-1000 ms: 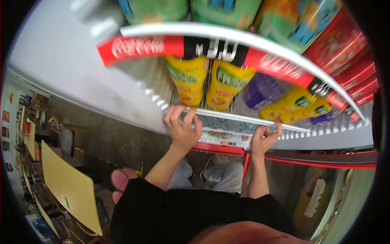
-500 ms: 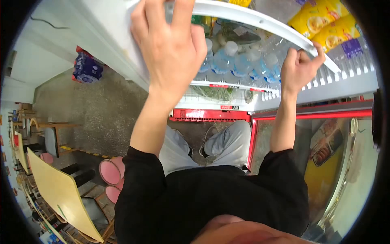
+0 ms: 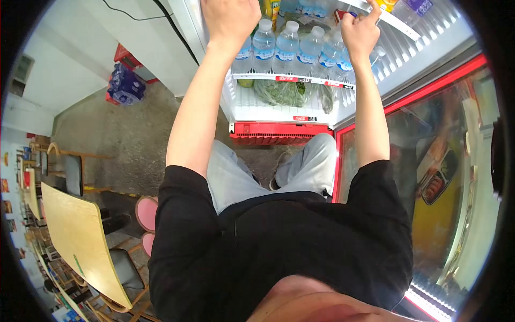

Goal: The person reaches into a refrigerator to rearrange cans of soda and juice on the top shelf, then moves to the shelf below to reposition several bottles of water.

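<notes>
The left grip [image 3: 230, 21] was cut off at the fingertips by the top of the view, so whether anything was held in it could not be told. Below and between the two grips, water bottles [image 3: 287, 47] were lined up on a lower shelf [image 3: 256, 77]. The right grip [image 3: 360, 32] was narrow, its fingers curled on the white shelf edge [image 3: 401, 24], which ran down to the right from under them towards a ribbed wall [image 3: 434, 40].

Below the left grip, the nearest bottles could be toppled if the wrist were lowered or swung inward. At the right grip, the edge could be let slip, since it seemed to be held by few fingers; if dropped, it might strike the bottles. Just right of that grip, a yellow pack [image 3: 386, 4] and a purple label [image 3: 422, 5] could be sent sliding by a tilt.

On the blue bottle labels, below the left grip, no words could be made out. Farther right, between the grips and lower, "Coca-Cola" could be read in white on a red tag [image 3: 287, 79] and a lower tag [image 3: 300, 118]; the digits beside them were too small to be trusted.
</notes>
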Demonstrator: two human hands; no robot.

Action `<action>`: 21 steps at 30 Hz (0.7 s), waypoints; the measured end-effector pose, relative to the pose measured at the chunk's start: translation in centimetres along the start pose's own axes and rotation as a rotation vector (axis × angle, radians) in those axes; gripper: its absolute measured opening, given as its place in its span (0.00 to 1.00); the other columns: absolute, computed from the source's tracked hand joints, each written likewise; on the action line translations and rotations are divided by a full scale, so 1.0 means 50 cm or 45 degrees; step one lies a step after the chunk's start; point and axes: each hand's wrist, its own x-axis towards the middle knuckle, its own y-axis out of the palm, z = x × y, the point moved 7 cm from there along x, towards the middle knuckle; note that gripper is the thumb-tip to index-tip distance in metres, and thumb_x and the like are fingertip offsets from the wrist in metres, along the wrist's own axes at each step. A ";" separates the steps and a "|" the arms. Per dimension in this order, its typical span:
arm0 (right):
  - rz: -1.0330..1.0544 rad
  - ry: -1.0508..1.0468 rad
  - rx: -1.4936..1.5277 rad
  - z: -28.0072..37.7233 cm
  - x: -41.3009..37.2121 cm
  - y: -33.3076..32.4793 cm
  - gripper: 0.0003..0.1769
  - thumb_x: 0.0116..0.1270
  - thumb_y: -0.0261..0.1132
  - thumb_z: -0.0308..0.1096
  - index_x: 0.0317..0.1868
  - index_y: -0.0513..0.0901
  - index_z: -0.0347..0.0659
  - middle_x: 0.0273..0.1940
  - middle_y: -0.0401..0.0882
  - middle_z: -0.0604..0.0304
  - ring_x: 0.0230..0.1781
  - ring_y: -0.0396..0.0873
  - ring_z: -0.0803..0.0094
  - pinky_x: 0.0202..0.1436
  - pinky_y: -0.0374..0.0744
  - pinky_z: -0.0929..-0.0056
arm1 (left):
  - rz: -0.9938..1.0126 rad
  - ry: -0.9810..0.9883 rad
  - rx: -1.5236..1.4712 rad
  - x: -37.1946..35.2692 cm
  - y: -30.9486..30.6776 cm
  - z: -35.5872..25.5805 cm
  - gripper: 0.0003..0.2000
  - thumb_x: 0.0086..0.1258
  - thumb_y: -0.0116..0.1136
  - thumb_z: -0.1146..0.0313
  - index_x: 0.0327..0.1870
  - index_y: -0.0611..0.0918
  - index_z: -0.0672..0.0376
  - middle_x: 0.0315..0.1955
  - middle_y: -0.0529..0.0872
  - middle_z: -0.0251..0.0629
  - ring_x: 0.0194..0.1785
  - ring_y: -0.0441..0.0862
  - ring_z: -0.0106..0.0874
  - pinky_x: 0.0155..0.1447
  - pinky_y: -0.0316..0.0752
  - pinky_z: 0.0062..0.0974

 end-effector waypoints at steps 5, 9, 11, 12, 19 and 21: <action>-0.051 -0.006 -0.025 0.011 -0.006 -0.009 0.36 0.62 0.62 0.29 0.72 0.66 0.44 0.20 0.79 0.45 0.25 0.82 0.42 0.33 0.79 0.45 | 0.028 0.002 0.010 -0.004 -0.004 -0.003 0.26 0.53 0.60 0.78 0.58 0.78 0.62 0.59 0.74 0.53 0.66 0.70 0.53 0.71 0.68 0.48; -0.010 0.096 -0.011 0.004 -0.005 -0.004 0.38 0.60 0.62 0.29 0.73 0.65 0.46 0.19 0.78 0.42 0.24 0.82 0.40 0.34 0.80 0.41 | 0.041 0.006 0.023 -0.006 -0.012 -0.008 0.28 0.53 0.60 0.76 0.61 0.77 0.62 0.61 0.74 0.53 0.67 0.70 0.53 0.71 0.68 0.48; 0.001 0.099 -0.042 0.005 -0.007 -0.009 0.38 0.61 0.62 0.30 0.74 0.65 0.46 0.22 0.80 0.37 0.27 0.82 0.35 0.37 0.80 0.38 | 0.011 0.025 0.030 -0.004 -0.010 -0.012 0.29 0.53 0.61 0.75 0.62 0.77 0.62 0.62 0.73 0.53 0.67 0.70 0.53 0.72 0.68 0.47; -0.010 0.095 -0.061 0.004 -0.007 -0.007 0.38 0.61 0.62 0.31 0.74 0.65 0.47 0.23 0.80 0.35 0.27 0.82 0.33 0.38 0.80 0.38 | 0.001 0.030 0.043 -0.002 -0.009 -0.013 0.30 0.53 0.61 0.75 0.63 0.77 0.62 0.62 0.73 0.53 0.67 0.70 0.53 0.71 0.68 0.47; 0.013 0.045 -0.106 -0.019 -0.013 0.008 0.41 0.61 0.62 0.30 0.76 0.62 0.46 0.26 0.80 0.31 0.32 0.82 0.31 0.41 0.80 0.37 | 0.125 -0.017 0.029 -0.017 -0.009 -0.015 0.33 0.54 0.65 0.68 0.66 0.74 0.63 0.65 0.72 0.55 0.71 0.67 0.55 0.71 0.68 0.51; 0.018 0.006 -0.107 -0.026 -0.007 0.018 0.41 0.60 0.61 0.29 0.76 0.61 0.47 0.25 0.80 0.32 0.32 0.82 0.31 0.41 0.79 0.37 | 0.116 -0.007 0.040 -0.021 -0.007 -0.012 0.34 0.55 0.66 0.65 0.67 0.74 0.64 0.66 0.71 0.55 0.72 0.67 0.55 0.72 0.67 0.51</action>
